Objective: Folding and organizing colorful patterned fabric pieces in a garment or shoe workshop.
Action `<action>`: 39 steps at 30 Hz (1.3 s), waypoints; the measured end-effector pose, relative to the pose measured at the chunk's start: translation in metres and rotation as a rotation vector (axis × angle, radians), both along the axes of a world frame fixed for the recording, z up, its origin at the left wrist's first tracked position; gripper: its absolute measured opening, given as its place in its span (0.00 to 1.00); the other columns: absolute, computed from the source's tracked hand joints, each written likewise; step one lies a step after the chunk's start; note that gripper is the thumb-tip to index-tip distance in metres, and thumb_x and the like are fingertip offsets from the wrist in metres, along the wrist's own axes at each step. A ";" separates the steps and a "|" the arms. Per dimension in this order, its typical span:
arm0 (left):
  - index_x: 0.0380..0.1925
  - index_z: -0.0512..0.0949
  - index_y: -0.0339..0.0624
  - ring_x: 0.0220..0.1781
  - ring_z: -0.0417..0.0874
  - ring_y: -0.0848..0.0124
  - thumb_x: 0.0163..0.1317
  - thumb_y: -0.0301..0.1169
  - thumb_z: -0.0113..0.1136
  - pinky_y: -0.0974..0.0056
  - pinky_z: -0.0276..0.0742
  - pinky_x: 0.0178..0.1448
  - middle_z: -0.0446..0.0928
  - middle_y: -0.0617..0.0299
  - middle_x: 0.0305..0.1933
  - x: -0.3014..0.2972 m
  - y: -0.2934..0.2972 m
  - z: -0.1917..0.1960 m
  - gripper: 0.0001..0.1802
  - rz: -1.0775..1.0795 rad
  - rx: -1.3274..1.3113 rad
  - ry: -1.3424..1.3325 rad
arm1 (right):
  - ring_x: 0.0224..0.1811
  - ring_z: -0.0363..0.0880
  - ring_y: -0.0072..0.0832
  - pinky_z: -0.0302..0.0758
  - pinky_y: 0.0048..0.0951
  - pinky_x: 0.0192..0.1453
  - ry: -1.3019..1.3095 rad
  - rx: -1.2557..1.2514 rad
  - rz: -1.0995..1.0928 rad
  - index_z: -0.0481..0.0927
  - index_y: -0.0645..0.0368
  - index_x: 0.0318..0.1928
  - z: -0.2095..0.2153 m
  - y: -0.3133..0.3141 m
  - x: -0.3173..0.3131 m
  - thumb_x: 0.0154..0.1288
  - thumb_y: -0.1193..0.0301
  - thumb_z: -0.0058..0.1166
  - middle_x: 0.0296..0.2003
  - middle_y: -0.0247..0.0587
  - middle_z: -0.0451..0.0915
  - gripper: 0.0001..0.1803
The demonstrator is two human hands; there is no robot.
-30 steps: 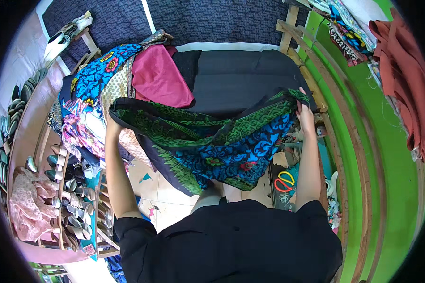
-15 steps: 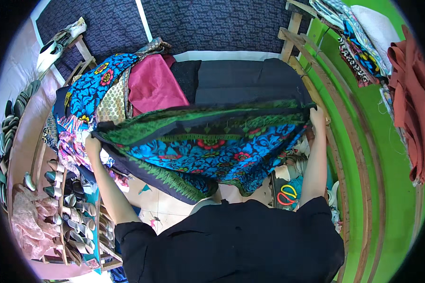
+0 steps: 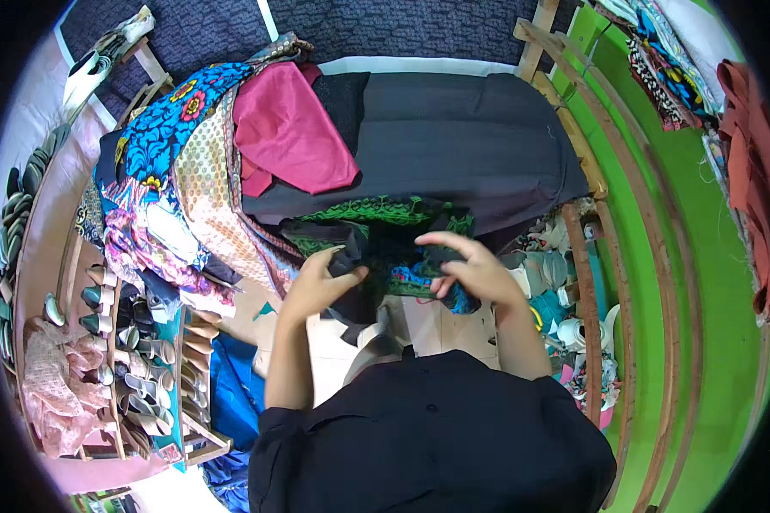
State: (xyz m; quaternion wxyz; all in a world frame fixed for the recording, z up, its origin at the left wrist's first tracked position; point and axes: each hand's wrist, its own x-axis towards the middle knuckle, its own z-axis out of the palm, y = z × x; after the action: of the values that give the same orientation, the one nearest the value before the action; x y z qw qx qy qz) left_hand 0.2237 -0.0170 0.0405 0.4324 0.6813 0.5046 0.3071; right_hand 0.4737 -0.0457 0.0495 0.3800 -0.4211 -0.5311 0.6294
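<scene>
A patterned cloth (image 3: 372,209) in black, green and blue is bunched up in front of me, its top lying at the front edge of a dark-covered table and its lower folds hanging down. My left hand (image 3: 315,286) is closed on a dark fold of it, thumb and fingers pinching. On the other side, my right hand (image 3: 483,274) curls its thumb and forefinger around another bunched part, where a bit of blue print shows. Some of the cloth's folds are too dark to make out.
The dark table cover (image 3: 462,137) stretches behind the cloth. A pink cloth (image 3: 291,128) and a blue floral cloth (image 3: 162,128) lie heaped to its left. Shoes fill a rack (image 3: 175,376) at left. Wooden rails (image 3: 642,197) curve along the green wall at right.
The cloth was spread wide between my outstretched hands and is now gathered into a bunch. Both hands have come inward and lower, close together. More of the table cover shows.
</scene>
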 end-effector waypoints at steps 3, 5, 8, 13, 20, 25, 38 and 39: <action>0.23 0.71 0.33 0.22 0.68 0.76 0.41 0.26 0.63 0.69 0.64 0.28 0.70 0.59 0.19 0.018 -0.031 0.003 0.11 0.217 0.256 0.080 | 0.23 0.77 0.21 0.73 0.23 0.29 -0.279 0.147 -0.017 0.72 0.55 0.49 0.007 -0.028 -0.023 0.54 0.79 0.41 0.29 0.38 0.77 0.21; 0.23 0.71 0.34 0.22 0.69 0.75 0.41 0.26 0.63 0.69 0.64 0.28 0.71 0.58 0.19 0.020 -0.050 -0.002 0.11 0.253 0.303 0.094 | 0.21 0.75 0.29 0.69 0.26 0.25 -0.447 0.712 -0.244 0.75 0.53 0.46 -0.008 -0.041 -0.041 0.51 0.79 0.48 0.26 0.40 0.76 0.19; 0.23 0.71 0.35 0.25 0.71 0.75 0.40 0.25 0.64 0.70 0.66 0.31 0.71 0.59 0.20 0.015 -0.071 -0.010 0.11 0.348 0.475 0.232 | 0.21 0.71 0.37 0.68 0.29 0.25 -0.883 0.976 -0.287 0.77 0.53 0.44 -0.001 -0.045 -0.037 0.47 0.77 0.51 0.24 0.42 0.73 0.19; 0.35 0.68 0.37 0.35 0.75 0.74 0.42 0.22 0.64 0.70 0.71 0.41 0.74 0.60 0.33 -0.003 -0.087 -0.025 0.18 0.449 0.211 -0.378 | 0.18 0.70 0.21 0.69 0.26 0.24 -0.356 0.477 -0.682 0.73 0.58 0.48 -0.014 -0.046 -0.028 0.53 0.79 0.42 0.24 0.36 0.75 0.19; 0.40 0.63 0.36 0.35 0.77 0.74 0.43 0.15 0.62 0.72 0.74 0.41 0.74 0.58 0.34 0.002 -0.103 -0.057 0.24 0.542 0.017 -0.651 | 0.17 0.75 0.22 0.72 0.21 0.19 -0.080 -0.119 -0.287 0.71 0.61 0.47 -0.055 -0.068 -0.003 0.57 0.78 0.36 0.22 0.38 0.74 0.17; 0.43 0.58 0.42 0.36 0.77 0.73 0.43 0.13 0.62 0.73 0.74 0.39 0.73 0.57 0.36 0.036 -0.111 -0.055 0.30 0.399 0.011 -0.722 | 0.26 0.77 0.22 0.74 0.21 0.30 0.124 -0.073 -0.018 0.72 0.62 0.44 -0.046 -0.083 -0.038 0.59 0.74 0.44 0.27 0.39 0.76 0.12; 0.50 0.53 0.39 0.47 0.75 0.68 0.41 0.16 0.51 0.65 0.65 0.55 0.72 0.50 0.44 0.055 -0.119 -0.042 0.33 -0.146 0.152 -0.631 | 0.38 0.77 0.25 0.71 0.25 0.44 -0.275 0.491 -0.141 0.72 0.69 0.44 -0.038 -0.088 -0.026 0.42 0.67 0.67 0.35 0.45 0.77 0.29; 0.54 0.51 0.36 0.54 0.72 0.62 0.40 0.18 0.50 0.63 0.60 0.60 0.70 0.46 0.48 0.058 -0.122 -0.037 0.36 -0.211 0.134 -0.599 | 0.39 0.76 0.25 0.71 0.25 0.44 -0.242 0.423 -0.181 0.71 0.70 0.45 -0.042 -0.088 -0.025 0.41 0.64 0.67 0.36 0.46 0.77 0.32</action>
State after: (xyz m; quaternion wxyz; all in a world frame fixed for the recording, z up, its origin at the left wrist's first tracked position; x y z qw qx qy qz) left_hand 0.2819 -0.1385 0.0038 0.5454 0.6361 0.2603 0.4798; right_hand 0.4486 -0.1339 0.0075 0.4482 -0.4504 -0.6524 0.4130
